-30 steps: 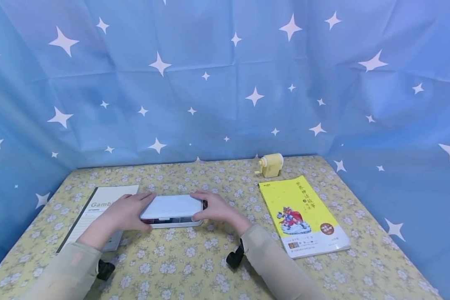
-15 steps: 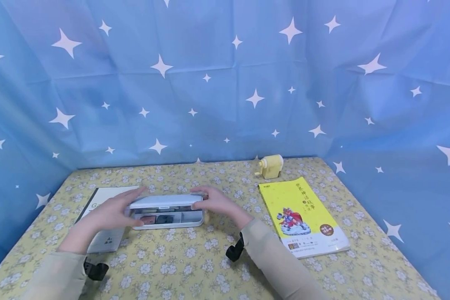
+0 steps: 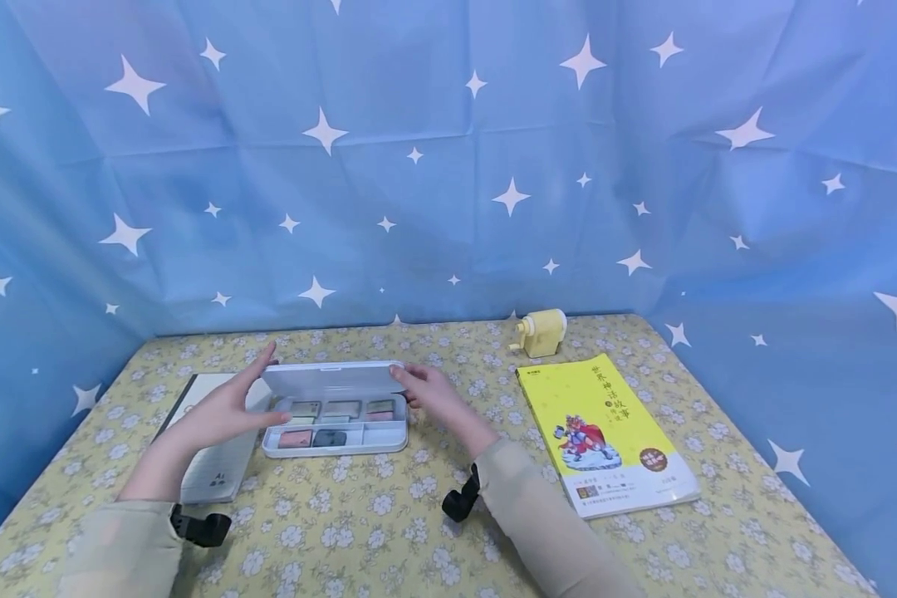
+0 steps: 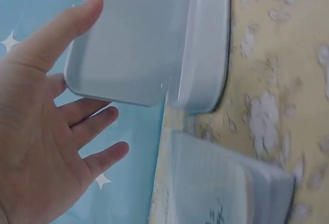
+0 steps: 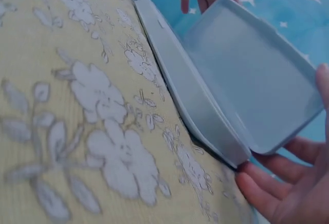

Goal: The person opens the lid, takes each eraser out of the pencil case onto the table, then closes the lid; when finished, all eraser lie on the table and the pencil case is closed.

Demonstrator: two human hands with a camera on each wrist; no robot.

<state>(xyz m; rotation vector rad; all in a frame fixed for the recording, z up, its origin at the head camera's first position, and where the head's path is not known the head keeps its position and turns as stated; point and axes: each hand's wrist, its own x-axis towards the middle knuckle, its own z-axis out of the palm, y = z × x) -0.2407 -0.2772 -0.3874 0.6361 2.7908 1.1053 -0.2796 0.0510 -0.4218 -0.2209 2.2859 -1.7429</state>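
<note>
A white pencil case (image 3: 384, 446) stands on the table with its hinged lid (image 3: 329, 380) raised and leaning back. Several block-shaped erasers lie in its compartments, among them a pinkish one (image 3: 295, 438) and a dark one (image 3: 330, 438) at the front. My right hand (image 3: 437, 399) holds the lid's right end, thumb on the inner side and fingers behind. At the left end is my left hand (image 3: 220, 415), fingers spread and extended; in the left wrist view its thumb (image 4: 77, 18) overlaps the lid's edge and the fingers reach behind it. Contact there is unclear.
A notebook (image 3: 213, 477) lies partly hidden under the left hand and forearm. To the right lies a yellow book (image 3: 620, 415). Behind it stands a yellow crank pencil sharpener (image 3: 541, 334). A flowered cloth (image 3: 359, 531) covers the table; a blue star-patterned curtain (image 3: 448, 208) hangs behind.
The lid has swung up and back from nearly closed, exposing the erasers. My left hand shifted left with its fingers spreading and rising. My right hand stayed at the right end, thumb moving up with the lid.
</note>
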